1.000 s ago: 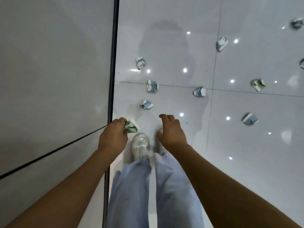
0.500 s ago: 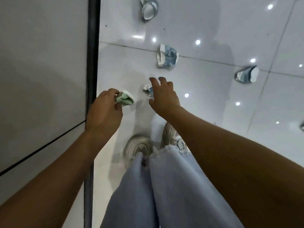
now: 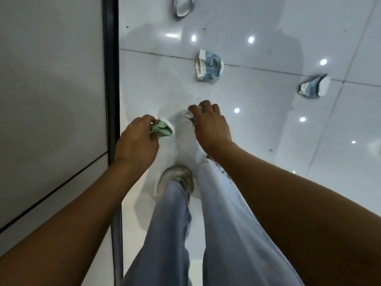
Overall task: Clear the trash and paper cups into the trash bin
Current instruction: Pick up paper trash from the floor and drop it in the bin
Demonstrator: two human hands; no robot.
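Two crushed cups are in hand: left hand (image 3: 137, 141) pinches a green cup (image 3: 162, 129); right hand (image 3: 210, 125) curls over a blue cup (image 3: 190, 115) on the glossy tile floor (image 3: 257, 141), ahead of the shoe (image 3: 175, 179). Judged light, soft; grip any fold. More cups lie beyond.

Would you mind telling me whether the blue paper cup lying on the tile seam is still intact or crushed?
Crushed. The blue paper cup lies flattened and creased on the floor, its white rim bent out of round.

No legible text on the crushed cups (image 3: 209, 66).
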